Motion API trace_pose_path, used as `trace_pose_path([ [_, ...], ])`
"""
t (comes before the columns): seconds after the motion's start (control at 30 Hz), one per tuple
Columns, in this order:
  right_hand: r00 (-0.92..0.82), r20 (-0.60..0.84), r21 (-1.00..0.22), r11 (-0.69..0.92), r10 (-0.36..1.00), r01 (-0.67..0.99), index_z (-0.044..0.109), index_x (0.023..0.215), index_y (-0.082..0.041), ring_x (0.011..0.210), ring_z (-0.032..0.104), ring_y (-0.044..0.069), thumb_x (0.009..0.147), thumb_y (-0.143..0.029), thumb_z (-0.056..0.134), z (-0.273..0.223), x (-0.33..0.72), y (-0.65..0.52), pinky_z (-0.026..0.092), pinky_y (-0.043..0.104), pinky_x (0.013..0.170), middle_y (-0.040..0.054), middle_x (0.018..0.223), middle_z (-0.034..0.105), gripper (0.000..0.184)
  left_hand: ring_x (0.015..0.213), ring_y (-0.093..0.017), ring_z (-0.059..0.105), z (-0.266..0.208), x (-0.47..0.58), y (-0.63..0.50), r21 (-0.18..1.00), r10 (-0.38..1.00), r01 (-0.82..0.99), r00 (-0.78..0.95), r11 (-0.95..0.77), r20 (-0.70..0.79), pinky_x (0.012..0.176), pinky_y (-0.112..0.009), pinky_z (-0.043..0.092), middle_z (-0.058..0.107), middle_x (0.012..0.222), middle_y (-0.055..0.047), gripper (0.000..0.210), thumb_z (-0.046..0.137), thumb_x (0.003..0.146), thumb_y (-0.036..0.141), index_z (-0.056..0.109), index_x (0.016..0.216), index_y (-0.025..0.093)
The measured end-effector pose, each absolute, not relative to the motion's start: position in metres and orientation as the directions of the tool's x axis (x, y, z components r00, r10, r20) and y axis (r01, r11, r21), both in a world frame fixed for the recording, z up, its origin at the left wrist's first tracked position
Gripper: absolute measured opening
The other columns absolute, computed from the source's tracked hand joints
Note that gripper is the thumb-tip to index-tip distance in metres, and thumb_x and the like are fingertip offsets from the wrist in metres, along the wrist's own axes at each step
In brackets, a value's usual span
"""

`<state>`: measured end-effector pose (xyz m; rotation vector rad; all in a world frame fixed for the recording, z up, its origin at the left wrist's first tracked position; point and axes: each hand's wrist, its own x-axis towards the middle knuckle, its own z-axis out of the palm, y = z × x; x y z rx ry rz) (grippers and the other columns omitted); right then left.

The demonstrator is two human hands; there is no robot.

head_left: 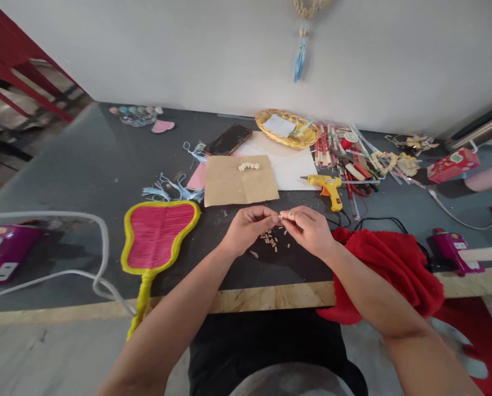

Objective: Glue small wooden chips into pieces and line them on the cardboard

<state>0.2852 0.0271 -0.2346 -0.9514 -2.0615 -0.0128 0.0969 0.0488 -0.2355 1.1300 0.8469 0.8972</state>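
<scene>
My left hand (252, 226) and my right hand (311, 230) meet above the dark table, thumbs and forefingers pinched together on a tiny beige piece (280, 217). Whether it is one piece or two pressed together is too small to tell. Below my hands lie several short beige wooden bits (272, 241), loosely scattered and partly hidden by my fingers. Beyond them, a row of joined cream pieces (249, 166) rests on a brown paper sheet (241, 190). A yellow glue gun (329, 190) lies on its side to the right of the paper.
A pink fan with yellow edging (163, 236) lies at left, near blue tassels (174, 190). Behind the paper are a phone (228, 139) and a wicker basket (266, 116). Wrapped chopsticks (328, 144) and pliers (350, 164) are right; red cloth (388, 269) lies under my right forearm.
</scene>
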Motion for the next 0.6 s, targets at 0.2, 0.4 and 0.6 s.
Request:
trace_pose_path([
  [0.2,-0.337,0.702,-0.337,0.709,0.627,0.619,0.066,0.097,-0.019,0.078,0.072,0.017,0.09,-0.016,0.061,-0.2361,0.2857,0.0279,0.062,0.029,0.072,0.0069,0.086,0.075,0.009,0.064,-0.01,0.053,-0.2371,0.0969,0.0488,0.972,0.912,-0.15,0.394,0.182,-0.11,0.06,-0.021,0.041,0.068,0.07,-0.002,0.021,0.08,0.074,0.037,0.077,0.078,0.017],
  [0.4,-0.316,0.708,-0.364,0.709,0.632,0.604,0.066,0.097,-0.02,0.079,0.072,0.016,0.09,-0.017,0.061,-0.2368,0.2861,0.0286,0.062,0.028,0.073,0.0064,0.088,0.075,0.009,0.062,-0.009,0.052,-0.2347,0.0962,0.0493,0.972,0.914,-0.147,0.39,0.182,-0.112,0.059,-0.021,0.041,0.07,0.069,-0.003,0.025,0.08,0.072,0.04,0.079,0.081,0.017],
  [0.6,-0.252,0.678,-0.458,0.666,0.69,0.589,0.066,0.095,-0.021,0.08,0.072,0.015,0.091,-0.017,0.06,-0.2376,0.2874,0.0281,0.061,0.027,0.07,0.0061,0.09,0.075,0.009,0.071,-0.011,0.06,-0.2362,0.0962,0.05,0.953,0.905,-0.185,0.398,0.241,-0.152,0.066,-0.022,0.045,0.074,0.081,-0.005,0.026,0.082,0.07,0.037,0.078,0.086,0.017],
])
